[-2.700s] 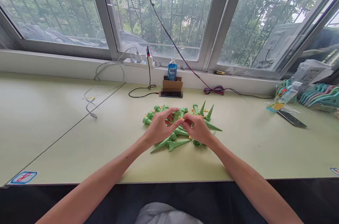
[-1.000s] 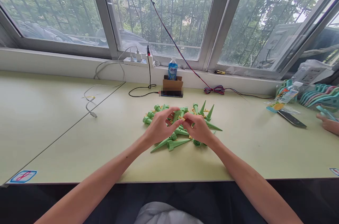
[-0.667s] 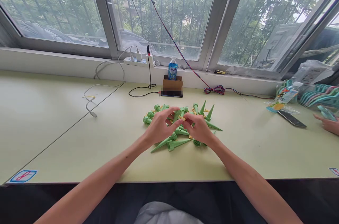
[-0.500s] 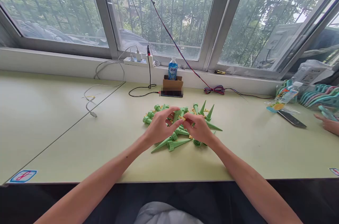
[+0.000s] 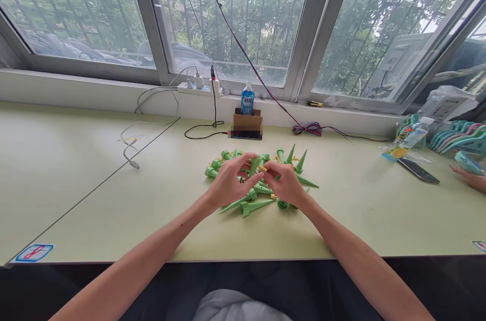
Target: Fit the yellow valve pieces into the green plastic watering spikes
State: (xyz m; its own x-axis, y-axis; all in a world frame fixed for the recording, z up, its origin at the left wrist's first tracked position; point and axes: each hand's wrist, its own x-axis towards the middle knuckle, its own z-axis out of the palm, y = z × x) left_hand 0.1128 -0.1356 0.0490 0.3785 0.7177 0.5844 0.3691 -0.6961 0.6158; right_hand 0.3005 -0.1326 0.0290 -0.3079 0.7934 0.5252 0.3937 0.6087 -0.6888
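Between the thumb and fingertips of my right hand (image 5: 284, 180) is a small yellow plastic piece (image 5: 262, 169), pinched above a pile of green plastic plant-watering spikes (image 5: 260, 206). Just left of it, my left hand (image 5: 231, 179) has its thumb and index finger spread apart, the thumb tip close to the yellow piece. A green spike (image 5: 253, 166) shows in that gap; whether the left hand touches it I cannot tell. Both hands hide part of the pile. Several spikes have ribbed round caps, and some stand point up at the right.
Behind the pile stand a phone (image 5: 246, 134), a cardboard box (image 5: 247, 121) and a blue bottle (image 5: 247, 99). Cables (image 5: 307, 129) lie near the sill. At right are a drink bottle (image 5: 408, 139), a dark phone (image 5: 418, 170), hangers (image 5: 459, 136) and another person's hand (image 5: 471, 179).
The yellow piece has shifted slightly in my right fingers and shows more clearly, apart from the left thumb. My left hand has hardly moved. At far right, the other person's item has tilted.
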